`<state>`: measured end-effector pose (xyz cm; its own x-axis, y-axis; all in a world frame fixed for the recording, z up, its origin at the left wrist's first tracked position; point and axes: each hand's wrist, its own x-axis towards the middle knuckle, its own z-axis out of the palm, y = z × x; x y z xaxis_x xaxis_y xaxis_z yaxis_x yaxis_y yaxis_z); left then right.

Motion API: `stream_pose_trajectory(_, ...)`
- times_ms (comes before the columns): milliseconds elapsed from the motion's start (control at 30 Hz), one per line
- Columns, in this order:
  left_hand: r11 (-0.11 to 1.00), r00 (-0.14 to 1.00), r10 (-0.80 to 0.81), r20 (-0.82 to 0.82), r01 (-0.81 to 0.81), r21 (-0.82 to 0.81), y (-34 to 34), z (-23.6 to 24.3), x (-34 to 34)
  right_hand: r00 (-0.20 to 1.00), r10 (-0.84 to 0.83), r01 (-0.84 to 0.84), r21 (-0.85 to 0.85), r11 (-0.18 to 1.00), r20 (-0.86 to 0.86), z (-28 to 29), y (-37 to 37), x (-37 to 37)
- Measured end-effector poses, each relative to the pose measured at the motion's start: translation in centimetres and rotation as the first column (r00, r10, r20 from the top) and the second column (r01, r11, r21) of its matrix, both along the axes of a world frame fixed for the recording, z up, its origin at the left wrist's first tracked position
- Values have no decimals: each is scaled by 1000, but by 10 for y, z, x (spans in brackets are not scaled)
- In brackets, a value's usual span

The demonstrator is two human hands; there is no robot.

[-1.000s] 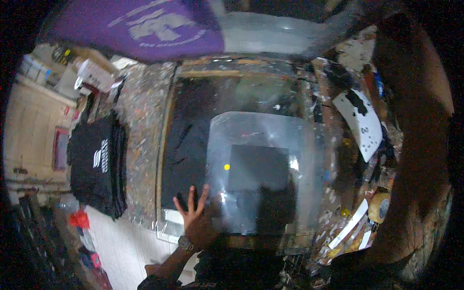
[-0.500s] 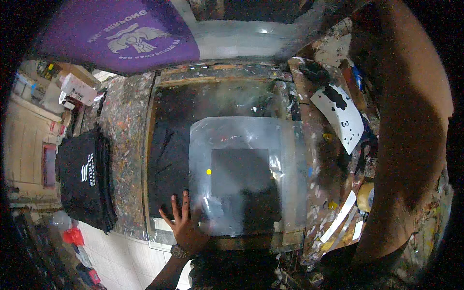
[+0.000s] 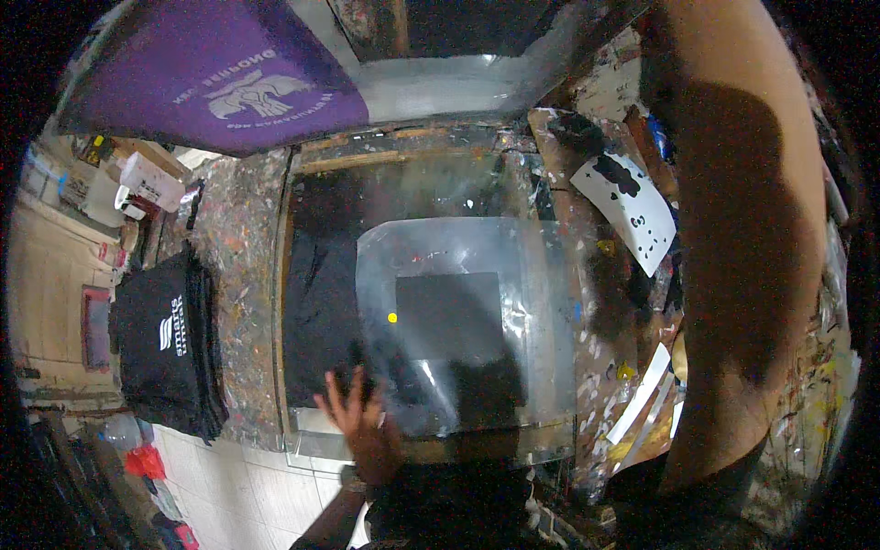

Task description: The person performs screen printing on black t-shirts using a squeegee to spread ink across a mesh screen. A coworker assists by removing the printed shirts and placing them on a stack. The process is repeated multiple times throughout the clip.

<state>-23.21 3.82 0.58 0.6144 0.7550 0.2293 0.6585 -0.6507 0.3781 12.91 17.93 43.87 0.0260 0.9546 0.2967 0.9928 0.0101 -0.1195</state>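
Note:
My left hand [image 3: 369, 431] is at the near edge of a flat work board, its fingers spread and slightly blurred, with nothing in them. A watch is on that wrist. Under and beyond the fingertips lies black fabric [image 3: 321, 321]. Over it rests a clear plastic sheet [image 3: 380, 252] with a dark square area [image 3: 449, 316] in its middle and a yellow dot [image 3: 392, 318] beside the square. Glare and my shadow cover part of the sheet. My right arm [image 3: 761, 275] runs up the right side, and its hand is out of the picture.
A stack of folded black cloth with white print [image 3: 170, 348] lies on the left. Purple printed fabric [image 3: 247, 73] is at the far left. At the right are a black-blotched white sheet [image 3: 632, 206] and white strips [image 3: 642, 394]. A white container [image 3: 151, 183] stands far left.
My left hand has shifted a little to the right along the near edge, its fingers lifting and blurring. The whole view has moved slightly. My right arm stays raised at the right.

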Motion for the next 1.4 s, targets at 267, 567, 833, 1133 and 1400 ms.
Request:
stream_pose_trajectory(267, 721, 667, -62, 742, 544, -429, -42, 106, 120, 944, -330, 330, -102, 938, 13, 11, -70, -23)
stream_pose_trajectory(567, 595, 380, 686, 620, 198, -779, 33, 85, -43, 981, -194, 187, 196, 963, 19, -267, -223, -162)
stream_pose_trajectory(833, 345, 723, 654, 224, -21, -938, 27, 22, -76, 976, -203, 200, -41, 979, -78, -363, -252, -199)
stream_pose_trajectory(1133, 299, 716, 673, 182, -39, -953, 29, 24, -69, 994, -86, 80, -92, 993, -67, -359, -222, -167)
stream_pose_trajectory(1400, 329, 775, 589, 230, 30, -944, 38, 15, -76, 990, -130, 103, -385, 917, -46, -335, -174, -124)
